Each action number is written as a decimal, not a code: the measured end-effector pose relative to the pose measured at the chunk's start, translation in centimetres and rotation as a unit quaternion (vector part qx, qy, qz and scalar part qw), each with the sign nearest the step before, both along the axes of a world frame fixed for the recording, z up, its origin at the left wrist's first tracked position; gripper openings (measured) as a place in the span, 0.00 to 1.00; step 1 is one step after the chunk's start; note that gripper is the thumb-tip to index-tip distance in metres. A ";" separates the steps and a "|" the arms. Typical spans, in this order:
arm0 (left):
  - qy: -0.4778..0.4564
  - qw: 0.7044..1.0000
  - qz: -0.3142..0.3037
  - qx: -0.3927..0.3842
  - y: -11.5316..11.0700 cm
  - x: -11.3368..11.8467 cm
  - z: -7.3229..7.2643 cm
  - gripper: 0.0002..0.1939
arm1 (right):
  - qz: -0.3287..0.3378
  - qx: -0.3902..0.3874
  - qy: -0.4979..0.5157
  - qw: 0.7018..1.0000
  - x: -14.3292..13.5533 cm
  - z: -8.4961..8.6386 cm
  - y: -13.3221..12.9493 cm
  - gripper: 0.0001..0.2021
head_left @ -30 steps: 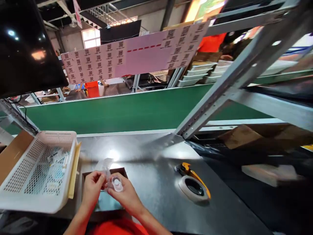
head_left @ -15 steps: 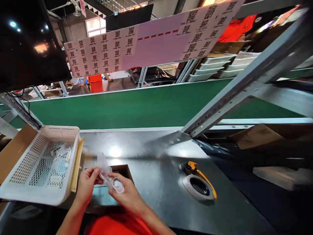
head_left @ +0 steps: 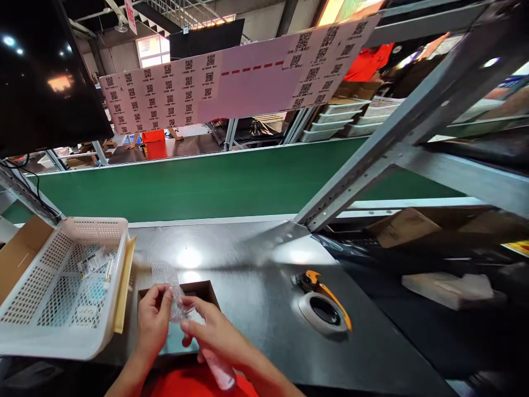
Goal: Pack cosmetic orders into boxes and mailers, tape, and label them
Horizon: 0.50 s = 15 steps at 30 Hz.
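Note:
My left hand (head_left: 152, 318) pinches a strip of clear bubble wrap (head_left: 165, 278) over an open cardboard box (head_left: 203, 288). My right hand (head_left: 219, 333) is beside it, thumb and forefinger at the wrap's right edge. Below its palm sticks out a clear, round-ended tube (head_left: 220, 374), apparently held by the lower fingers; its upper part is hidden. Something flat and pale blue (head_left: 174, 339) shows in the box beneath my hands.
A white perforated basket (head_left: 111, 309) with small packets stands left, a yellow padded envelope (head_left: 124, 286) against its side. On the metal table (head_left: 256, 309) lie a tape roll (head_left: 303, 309) and an orange-handled tool (head_left: 336, 300). A green conveyor (head_left: 215, 187) runs behind.
The round clear end has swung from between my fingertips to below my right palm. My left hand keeps hold of the bubble wrap. The view has shifted slightly right.

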<state>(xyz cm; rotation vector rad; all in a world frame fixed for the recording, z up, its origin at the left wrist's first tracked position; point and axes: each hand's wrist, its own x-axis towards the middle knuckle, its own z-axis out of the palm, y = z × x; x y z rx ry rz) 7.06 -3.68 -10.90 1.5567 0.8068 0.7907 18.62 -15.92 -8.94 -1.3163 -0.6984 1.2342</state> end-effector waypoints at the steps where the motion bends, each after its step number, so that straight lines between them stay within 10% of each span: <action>1: 0.012 0.999 -0.003 0.029 -0.2 0.0 0.2 0.18 | 0.004 -0.013 0.002 1.000 0.2 0.1 0.0 0.22; 7: 0.044 0.971 -0.089 0.217 -1.6 0.5 1.0 0.15 | 0.140 0.029 0.157 0.977 1.7 -0.6 -0.8 0.28; 15: 0.051 0.959 -0.111 0.255 -2.8 1.3 0.5 0.16 | 0.072 -0.009 0.301 0.951 0.2 -2.6 -2.5 0.32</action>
